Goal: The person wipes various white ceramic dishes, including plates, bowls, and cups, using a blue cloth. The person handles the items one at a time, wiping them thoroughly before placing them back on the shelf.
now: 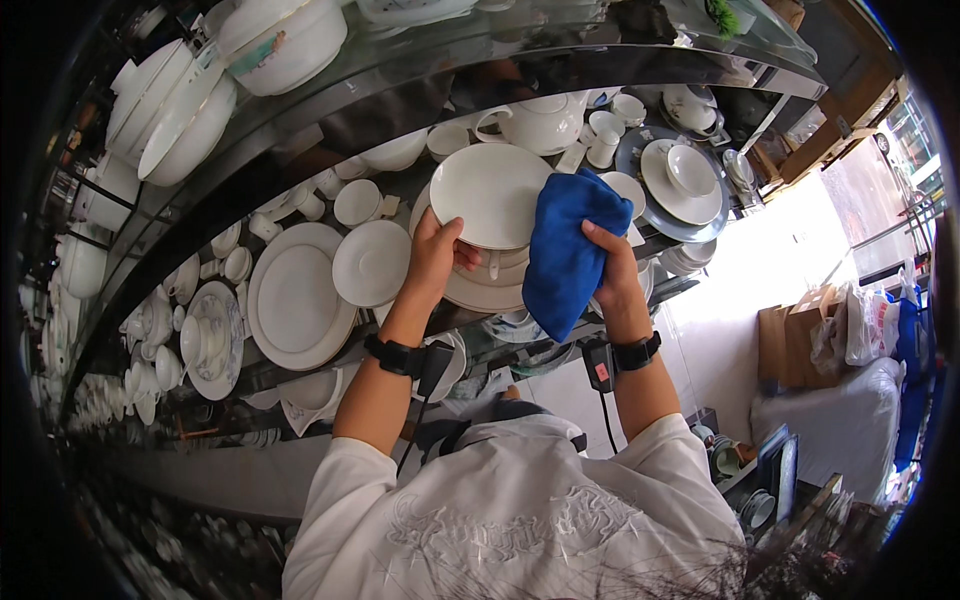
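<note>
My left hand (438, 255) grips the near left rim of a white plate (490, 190), thumb on top and fingers curled beneath. The plate is held up over the shelf, above larger stacked plates. A blue cloth (565, 255) is bunched in my right hand (612, 265), whose thumb presses on it. The cloth overlaps the plate's right side and hangs down toward me; the right hand's other fingers are mostly hidden by it. Left of my left hand lies a small round plate (371, 263). Beyond the held plate stands a white teapot (540, 122).
A large oval platter (262, 300) and several cups, such as a white cup (358, 203), crowd the shelf. At right, a bowl (690, 170) sits on stacked plates. A glass shelf edge (400, 130) runs above. Cardboard boxes (795, 335) stand on the floor.
</note>
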{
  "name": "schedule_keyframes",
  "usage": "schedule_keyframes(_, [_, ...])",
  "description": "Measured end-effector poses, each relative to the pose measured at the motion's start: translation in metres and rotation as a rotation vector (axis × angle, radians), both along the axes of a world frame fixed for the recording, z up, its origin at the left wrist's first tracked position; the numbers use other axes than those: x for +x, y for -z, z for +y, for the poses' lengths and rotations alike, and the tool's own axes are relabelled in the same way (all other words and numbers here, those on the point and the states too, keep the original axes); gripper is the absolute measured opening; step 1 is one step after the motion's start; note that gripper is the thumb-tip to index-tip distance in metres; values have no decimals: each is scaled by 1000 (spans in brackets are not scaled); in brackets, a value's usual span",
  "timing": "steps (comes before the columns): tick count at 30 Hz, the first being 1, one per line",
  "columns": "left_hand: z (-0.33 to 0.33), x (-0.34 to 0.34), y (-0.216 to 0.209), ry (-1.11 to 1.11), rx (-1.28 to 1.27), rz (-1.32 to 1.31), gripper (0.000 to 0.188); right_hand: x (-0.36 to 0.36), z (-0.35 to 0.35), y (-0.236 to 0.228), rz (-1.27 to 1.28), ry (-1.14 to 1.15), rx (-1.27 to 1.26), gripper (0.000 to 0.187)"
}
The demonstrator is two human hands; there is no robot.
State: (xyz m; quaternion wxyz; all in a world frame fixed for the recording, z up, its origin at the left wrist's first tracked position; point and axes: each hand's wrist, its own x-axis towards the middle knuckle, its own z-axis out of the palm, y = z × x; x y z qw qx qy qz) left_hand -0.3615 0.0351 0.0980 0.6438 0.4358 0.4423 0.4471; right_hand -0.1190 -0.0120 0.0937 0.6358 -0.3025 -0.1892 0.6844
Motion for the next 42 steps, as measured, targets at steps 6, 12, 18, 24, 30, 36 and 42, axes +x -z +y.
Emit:
schedule_keyframes(6, [-1, 2, 4, -19, -34, -48, 28, 2, -1, 10, 48, -18, 74, 51])
schedule_keyframes(12, [2, -2, 11, -8, -106, -92, 30, 0, -3, 12, 42, -22, 114, 52])
schedule_keyframes(18, [1, -2, 2, -1, -126, -38, 32, 4, -4, 9, -18, -16, 67, 51])
schedule_keyframes(24, [2, -1, 0, 16, -119, -5, 33, 10, -4, 5, 52, -92, 58, 50])
schedule_keyframes(30, [4, -1, 2, 21, -123, 7, 31, 7, -4, 10, 57, -111, 48, 49])
schedule_keyframes(36, [4, -1, 5, 18, -110, -19, 31, -2, -9, -2, 16, -89, 76, 53])
schedule_keyframes(42, [3, 1, 8, 4, -125, -73, 30, -8, -11, -10, -58, -36, 112, 51])
